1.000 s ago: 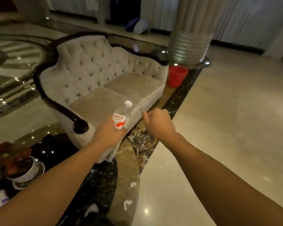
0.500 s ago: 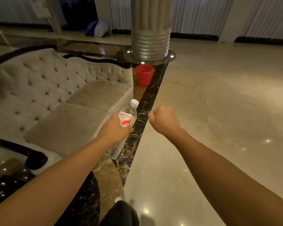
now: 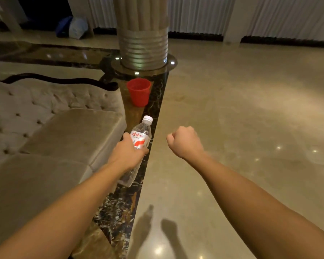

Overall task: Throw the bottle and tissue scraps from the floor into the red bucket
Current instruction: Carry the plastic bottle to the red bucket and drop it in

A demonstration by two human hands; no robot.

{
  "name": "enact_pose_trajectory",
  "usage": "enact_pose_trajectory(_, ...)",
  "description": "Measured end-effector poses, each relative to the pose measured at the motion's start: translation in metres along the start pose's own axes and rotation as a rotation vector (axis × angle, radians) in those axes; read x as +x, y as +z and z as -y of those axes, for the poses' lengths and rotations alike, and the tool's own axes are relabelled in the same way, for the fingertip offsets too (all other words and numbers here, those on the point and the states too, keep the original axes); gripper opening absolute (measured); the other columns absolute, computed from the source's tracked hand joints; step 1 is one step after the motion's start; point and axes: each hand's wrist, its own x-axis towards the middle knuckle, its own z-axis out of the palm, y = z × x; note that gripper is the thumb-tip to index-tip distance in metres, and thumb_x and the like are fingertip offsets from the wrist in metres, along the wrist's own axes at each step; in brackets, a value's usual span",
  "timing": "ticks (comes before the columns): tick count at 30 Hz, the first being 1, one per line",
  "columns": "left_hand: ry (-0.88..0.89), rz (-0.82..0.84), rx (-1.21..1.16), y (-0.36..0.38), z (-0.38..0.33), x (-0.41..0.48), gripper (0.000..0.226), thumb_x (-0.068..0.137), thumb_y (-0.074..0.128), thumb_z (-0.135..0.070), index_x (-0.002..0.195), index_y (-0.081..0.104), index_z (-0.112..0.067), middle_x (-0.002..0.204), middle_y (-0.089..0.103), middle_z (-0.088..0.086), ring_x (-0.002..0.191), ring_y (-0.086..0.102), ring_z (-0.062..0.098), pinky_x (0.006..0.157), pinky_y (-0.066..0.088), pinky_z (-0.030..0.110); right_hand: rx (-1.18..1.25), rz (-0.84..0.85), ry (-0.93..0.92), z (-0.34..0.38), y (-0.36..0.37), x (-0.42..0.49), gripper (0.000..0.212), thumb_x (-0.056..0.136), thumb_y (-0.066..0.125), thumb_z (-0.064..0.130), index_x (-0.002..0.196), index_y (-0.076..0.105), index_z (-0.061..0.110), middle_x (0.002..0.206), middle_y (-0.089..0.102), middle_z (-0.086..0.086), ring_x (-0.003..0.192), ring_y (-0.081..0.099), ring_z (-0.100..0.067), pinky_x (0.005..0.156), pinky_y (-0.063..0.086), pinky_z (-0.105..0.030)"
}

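Polished beige marble floor [image 3: 241,113] with a dark veined strip, where the red plastic bucket [image 3: 139,91] stands between tufted grey sofa [image 3: 51,131] and ribbed column [image 3: 143,34]. Left hand [image 3: 125,154] grips a clear labelled plastic bottle [image 3: 140,140]; right hand [image 3: 185,142] is fisted, contents hidden.

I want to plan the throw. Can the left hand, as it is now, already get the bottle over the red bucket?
Probably not yet. The left hand holds the bottle, but the red bucket stands farther ahead by the column. The floor between looks free.

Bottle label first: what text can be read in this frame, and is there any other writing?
"娃哈哈": red characters on the label of the bottle in the left hand.
Small grey print under it: too small to read.
No other writing shows, none on the red bucket.
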Motion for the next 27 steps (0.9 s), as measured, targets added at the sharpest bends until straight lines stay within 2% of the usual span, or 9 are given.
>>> enact_pose_trajectory(4,0.015,-0.007,-0.006,0.006,-0.037,0.104,0.059,0.076,0.068,-0.049,0.115,0.033,-0.024,0.107,0.056,0.002,0.085,0.059,0.022,0.074,0.053,0.039,0.007,-0.078,-0.009,-0.017,-0.004,0.103,0.041,0.083,0.044,0.028,0.045,0.04,0.012,0.052,0.039,-0.006,0.052,0.036,-0.025,0.055,0.032,-0.033)
enact_pose_trajectory(7,0.034,-0.003,-0.025,0.015,-0.063,0.194,0.058,0.075,0.067,-0.051,0.113,0.031,-0.026,0.104,0.055,0.001,0.083,0.06,0.021,0.072,0.054,0.04,-0.019,-0.11,-0.023,-0.035,0.005,0.191,0.038,0.083,0.044,0.032,0.05,0.044,0.014,0.054,0.038,-0.003,0.056,0.039,-0.031,0.057,0.033,-0.034)
enact_pose_trajectory(12,-0.021,-0.024,-0.094,0.029,-0.108,0.366,0.065,0.077,0.068,-0.05,0.124,0.032,-0.024,0.112,0.054,0.0,0.087,0.056,0.016,0.06,0.044,0.028,0.027,-0.104,0.016,-0.072,0.019,0.371,0.037,0.081,0.045,0.033,0.048,0.045,0.018,0.053,0.045,0.0,0.054,0.045,-0.026,0.055,0.036,-0.032)
enact_pose_trajectory(14,-0.05,-0.028,-0.127,0.024,-0.117,0.402,0.063,0.076,0.069,-0.047,0.123,0.034,-0.023,0.111,0.055,0.0,0.084,0.054,0.014,0.056,0.04,0.026,0.041,-0.084,0.018,-0.074,0.018,0.412,0.036,0.08,0.045,0.034,0.049,0.046,0.018,0.054,0.046,0.0,0.055,0.048,-0.026,0.056,0.038,-0.032)
enact_pose_trajectory(19,-0.103,-0.081,-0.188,0.013,-0.142,0.541,0.057,0.074,0.071,-0.044,0.117,0.04,-0.023,0.108,0.059,0.001,0.088,0.058,0.018,0.064,0.045,0.033,0.095,-0.03,0.016,-0.071,0.026,0.573,0.036,0.078,0.044,0.035,0.05,0.053,0.014,0.054,0.053,-0.002,0.052,0.053,-0.024,0.048,0.033,-0.029)
enact_pose_trajectory(22,-0.148,-0.099,-0.176,0.011,-0.146,0.621,0.064,0.072,0.071,-0.045,0.122,0.038,-0.023,0.108,0.057,0.0,0.094,0.059,0.022,0.071,0.05,0.039,0.157,0.039,-0.005,-0.063,0.04,0.659,0.038,0.079,0.045,0.035,0.051,0.057,0.013,0.054,0.057,-0.004,0.053,0.057,-0.025,0.047,0.042,-0.032)
enact_pose_trajectory(24,-0.195,-0.099,-0.225,0.011,-0.145,0.681,0.063,0.073,0.073,-0.042,0.12,0.036,-0.024,0.105,0.055,-0.001,0.089,0.059,0.02,0.064,0.05,0.035,0.135,0.073,-0.033,-0.059,0.057,0.718,0.038,0.082,0.046,0.036,0.053,0.058,0.014,0.057,0.058,-0.005,0.055,0.059,-0.026,0.049,0.049,-0.035)
enact_pose_trajectory(27,-0.21,-0.113,-0.272,0.013,-0.143,0.775,0.056,0.074,0.075,-0.04,0.109,0.034,-0.027,0.092,0.051,-0.007,0.073,0.054,0.009,0.05,0.042,0.025,0.1,0.101,-0.064,-0.053,0.085,0.808,0.037,0.085,0.044,0.038,0.059,0.06,0.017,0.064,0.062,-0.007,0.059,0.061,-0.025,0.052,0.051,-0.034)
